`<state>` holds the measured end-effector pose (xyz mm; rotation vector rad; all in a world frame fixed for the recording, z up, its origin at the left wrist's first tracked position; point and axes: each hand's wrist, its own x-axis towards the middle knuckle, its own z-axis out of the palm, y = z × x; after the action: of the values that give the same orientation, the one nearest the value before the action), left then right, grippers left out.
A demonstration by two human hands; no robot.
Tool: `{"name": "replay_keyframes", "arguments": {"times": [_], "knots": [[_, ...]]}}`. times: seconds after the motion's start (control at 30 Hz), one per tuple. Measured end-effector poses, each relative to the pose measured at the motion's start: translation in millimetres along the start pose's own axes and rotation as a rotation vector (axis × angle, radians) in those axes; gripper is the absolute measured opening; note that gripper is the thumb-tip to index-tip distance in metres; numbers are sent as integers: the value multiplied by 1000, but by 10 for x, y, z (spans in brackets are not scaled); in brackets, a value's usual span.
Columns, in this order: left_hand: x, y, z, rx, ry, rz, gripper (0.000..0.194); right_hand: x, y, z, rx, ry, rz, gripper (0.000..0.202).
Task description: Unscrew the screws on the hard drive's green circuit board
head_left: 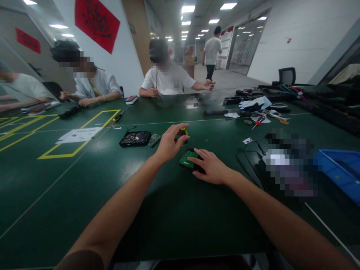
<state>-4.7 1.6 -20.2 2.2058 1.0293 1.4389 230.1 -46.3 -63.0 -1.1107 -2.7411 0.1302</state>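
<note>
In the head view, my left hand (170, 143) is raised just above and left of a hard drive, its fingers and thumb closed on the yellow-and-black handle of a screwdriver (184, 132). The screwdriver's shaft and tip cannot be made out. The hard drive (186, 160) lies on the table with its green circuit board facing up. Across its right side lies my right hand (210, 165), gripping it with the thumb at the near edge and the fingers over the top; they hide that side. An opened drive casing (135, 138) and a loose circuit board (154, 140) lie to the left.
The green table (92, 210) carries a paper sheet (80, 135), another screwdriver (118, 116) and a red-handled screwdriver (259, 120). A blue bin (339, 168), cables and a blurred-out object (284, 165) are at the right. Several people sit across; one walks behind.
</note>
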Motion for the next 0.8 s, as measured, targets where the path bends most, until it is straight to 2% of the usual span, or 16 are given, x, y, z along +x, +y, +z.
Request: {"name": "replay_keyframes", "arguments": {"times": [0.3,0.6,0.8], "knots": [[43,84,-87,122,-38,61,39,4,7,-1,2,-1,-6,66],[22,-5,-63,3,-152,36,49,6,5,-17,3,-21,1,67],[21,45,-58,119,-81,66,41,0,-5,-19,4,-10,2,66]]}}
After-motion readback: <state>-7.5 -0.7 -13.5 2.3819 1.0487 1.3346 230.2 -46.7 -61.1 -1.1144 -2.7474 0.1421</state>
